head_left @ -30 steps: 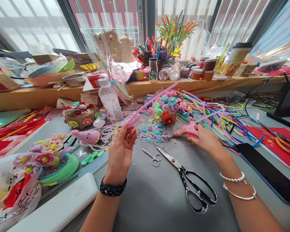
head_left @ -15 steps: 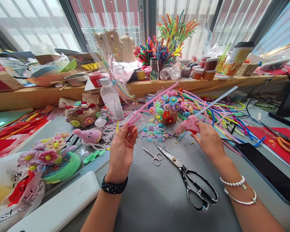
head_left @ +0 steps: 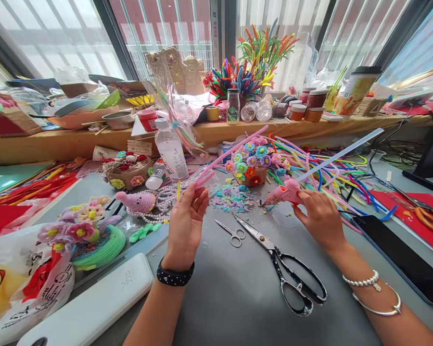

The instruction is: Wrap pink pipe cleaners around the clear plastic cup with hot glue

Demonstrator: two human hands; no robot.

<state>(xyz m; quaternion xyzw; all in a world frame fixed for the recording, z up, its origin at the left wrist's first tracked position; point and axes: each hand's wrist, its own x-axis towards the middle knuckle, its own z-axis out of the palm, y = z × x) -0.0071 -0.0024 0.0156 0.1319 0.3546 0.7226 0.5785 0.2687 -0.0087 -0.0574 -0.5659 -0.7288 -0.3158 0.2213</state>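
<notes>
Between the thumb and fingers of my left hand (head_left: 187, 221) is a pink pipe cleaner (head_left: 231, 153), its long end slanting up to the right. A short yellow stem (head_left: 178, 189) shows by my left thumb. My right hand (head_left: 319, 218) grips a pink hot glue gun (head_left: 288, 191), nozzle pointing left, with a long clear glue stick (head_left: 341, 154) sticking out of its back. Below and between my hands lie small scissors (head_left: 234, 234) and large black-handled scissors (head_left: 277, 262). Behind them spreads a pile of pastel clippings (head_left: 233, 197).
A basket of fuzzy flowers (head_left: 252, 163) stands behind the clippings, beside many loose pipe cleaners (head_left: 332, 175). A phone (head_left: 397, 257) lies at right, a white power bank (head_left: 94, 298) at left. A clear bottle (head_left: 171, 154) and pearl strands (head_left: 166, 202) sit behind my left hand.
My right hand and the glue gun have shifted slightly right, and the glue stick now tilts lower. My left hand keeps its hold on the pink pipe cleaner. The view has moved slightly.
</notes>
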